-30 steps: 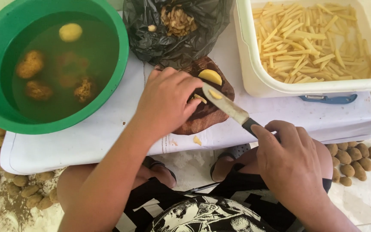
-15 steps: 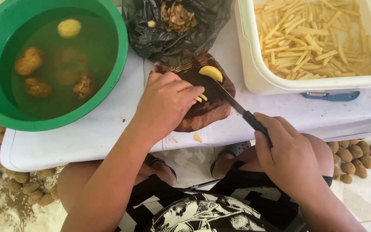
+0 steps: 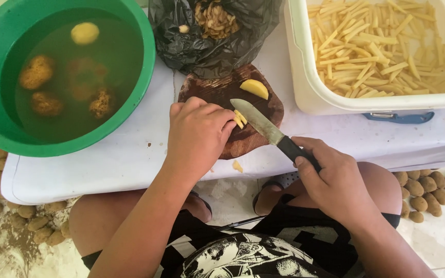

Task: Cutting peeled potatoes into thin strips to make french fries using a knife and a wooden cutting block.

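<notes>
Left hand (image 3: 198, 135) is curled down over a potato piece (image 3: 240, 119) on the dark wooden cutting board (image 3: 217, 90), fingers pressed together and tucked, with only a couple of yellow strip ends poking out at about 3 o'clock of the knuckles. Right hand (image 3: 336, 181) has its fingers wrapped tight around the black handle of the knife (image 3: 263, 126), with the blade angled toward 10 o'clock and its tip just beside the left fingertips. To do this cut well, I'd say keep those fingertips curled back behind the knuckles, let the flat of the blade ride against them, and slice in even widths so the sticks match the ones already done. Another potato half (image 3: 254, 88) waits on the board at 1 o'clock of the blade, and one stray bit (image 3: 238, 166) sits on the white table (image 3: 130, 154) at the board's 6 o'clock edge. As for packaging: a crumpled black plastic bag (image 3: 217, 46) of peels at 12 o'clock, a round green basin (image 3: 6, 131) of murky water with potatoes at 10 o'clock, and a white rectangular tub (image 3: 305, 87) full of cut potato sticks (image 3: 377, 46) at 2 o'clock. No labels or signs that I can see. Small unpeeled potatoes (image 3: 428, 188) lie on the floor on both sides.
</notes>
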